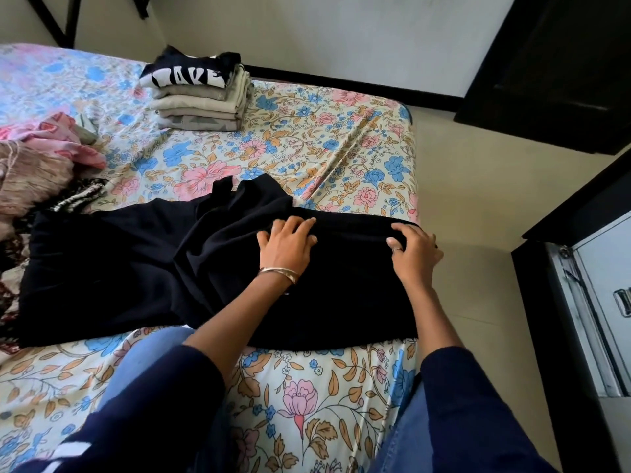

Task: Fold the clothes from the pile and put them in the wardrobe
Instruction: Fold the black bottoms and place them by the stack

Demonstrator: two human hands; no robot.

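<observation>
Folding a black garment on the bed

Left hand [286, 246] presses flat, fingers spread, pinning the black garment [153, 268] while the right hand [415, 252] curls over its folded edge to square it; beyond, the folded stack [199, 97] and unfolded pile [41, 165] wait.

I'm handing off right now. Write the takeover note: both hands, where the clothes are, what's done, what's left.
Left hand: flat, fingers spread, pressing the black garment.
Right hand: fingers curled over the garment's right edge, gripping it.
Black garment: spread across the bed, partly folded, left part rumpled.
Folded stack: at the bed's far side, several pieces, a printed black top uppermost.
Unfolded pile: at the bed's left edge.
Done: the stack.
Left: finish the black garment, fold the pile, move everything to the wardrobe; a metal cabinet stands on the right.
</observation>
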